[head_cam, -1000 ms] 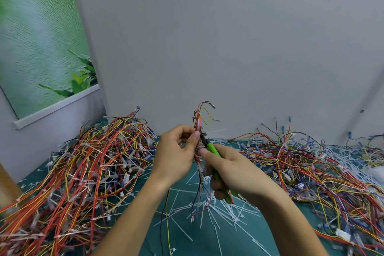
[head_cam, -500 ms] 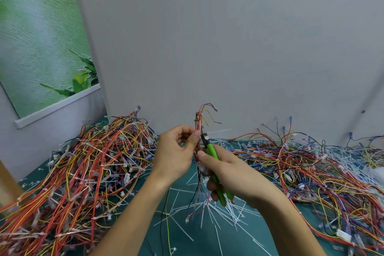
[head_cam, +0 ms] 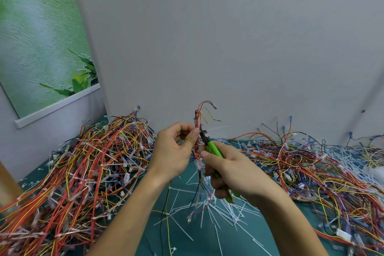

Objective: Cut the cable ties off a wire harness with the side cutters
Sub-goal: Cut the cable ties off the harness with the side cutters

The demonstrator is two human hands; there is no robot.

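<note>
Centrally, left hand (head_cam: 172, 151) pinches harness (head_cam: 198, 117), right hand (head_cam: 236, 169) grips cutters (head_cam: 213, 148), between wire heaps (head_cam: 83, 172)

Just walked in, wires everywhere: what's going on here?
A person is clearing a harness with cutters. The left hand pinches the harness upright above the mat; the right hand grips the green cutters, tip at the bundle. Piles of harnesses lie either side, and cut ties litter the mat.

Side cutters (head_cam: 214, 148) seemingly nip the upright wire harness (head_cam: 196, 119).
</note>
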